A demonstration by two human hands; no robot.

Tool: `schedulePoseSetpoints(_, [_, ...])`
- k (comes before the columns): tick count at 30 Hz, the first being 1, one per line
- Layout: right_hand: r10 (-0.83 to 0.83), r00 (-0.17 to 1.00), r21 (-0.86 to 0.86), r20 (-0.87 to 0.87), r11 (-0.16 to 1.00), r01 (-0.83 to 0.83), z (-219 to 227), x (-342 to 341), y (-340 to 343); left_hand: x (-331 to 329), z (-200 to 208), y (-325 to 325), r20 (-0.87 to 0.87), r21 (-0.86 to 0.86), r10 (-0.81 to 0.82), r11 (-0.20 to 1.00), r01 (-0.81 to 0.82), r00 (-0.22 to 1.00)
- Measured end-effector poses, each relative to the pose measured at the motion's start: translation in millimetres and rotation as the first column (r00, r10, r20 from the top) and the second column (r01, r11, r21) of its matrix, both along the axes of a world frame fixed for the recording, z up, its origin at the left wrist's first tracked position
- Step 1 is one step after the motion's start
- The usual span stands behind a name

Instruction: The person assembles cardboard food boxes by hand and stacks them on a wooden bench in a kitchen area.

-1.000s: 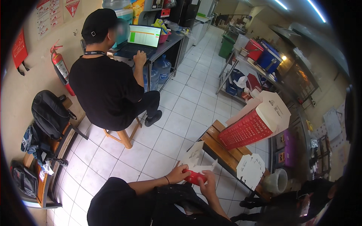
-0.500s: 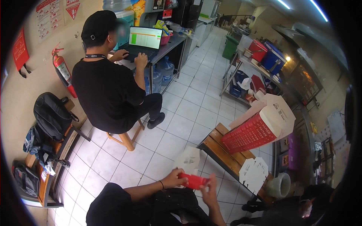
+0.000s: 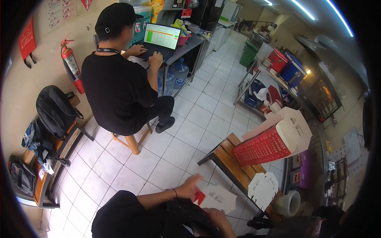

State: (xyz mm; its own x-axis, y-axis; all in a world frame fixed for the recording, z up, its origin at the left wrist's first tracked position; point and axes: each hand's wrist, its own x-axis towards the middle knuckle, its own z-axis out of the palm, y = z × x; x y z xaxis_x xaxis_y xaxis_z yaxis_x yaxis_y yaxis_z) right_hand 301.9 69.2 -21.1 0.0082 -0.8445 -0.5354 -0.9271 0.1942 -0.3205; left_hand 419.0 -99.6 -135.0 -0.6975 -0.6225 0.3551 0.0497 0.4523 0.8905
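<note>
A small folding food carton [image 3: 219,199], with a white flap and a red side, is in front of my body. My right hand [image 3: 218,219] is closed on its lower edge. Beside the red side is my left hand [image 3: 189,187], its fingers stretched out and somewhat blurred; whether it touches the carton is hard to see. To the right, a tall nested stack of red cartons [image 3: 260,147] with white flaps leans on a slatted wooden bench [image 3: 224,155]. Another white-flapped carton stack [image 3: 263,191] sits at the bench's near end.
A person in black [image 3: 117,87] sits on a wooden stool [image 3: 134,146] at a laptop [image 3: 160,39]. Backpacks [image 3: 57,111] rest on a bench at left. A translucent bucket [image 3: 287,203] stands by the near end of the right bench, near another person's dark clothing [image 3: 297,226].
The carton has turned from its red side to its white flap and shifted right. My left hand has moved up and off its earlier grip; my right hand has dropped lower.
</note>
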Motion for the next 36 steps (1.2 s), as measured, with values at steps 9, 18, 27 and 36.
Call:
schedulePoseSetpoints(9, [-0.474,0.735,0.583,0.485,0.801,0.132,-23,-56,-16,1,34,-13,-0.042,0.455,-0.796,0.523,0.721,0.604])
schedulePoseSetpoints(18, [-0.749,0.128,0.736,0.65,0.663,0.139,-57,-64,-16,-3,70,-8,0.308,-0.017,-0.607,0.766,0.643,0.732])
schedulePoseSetpoints(27, [-0.784,0.177,0.753,0.595,0.621,0.219,-59,-47,-10,7,45,15,0.265,-0.062,-0.464,0.866,0.495,0.845])
schedulePoseSetpoints(36, [-0.627,0.504,0.592,0.595,0.765,0.252,-41,-47,-16,-5,66,-5,0.535,0.007,-0.627,0.674,0.739,0.566])
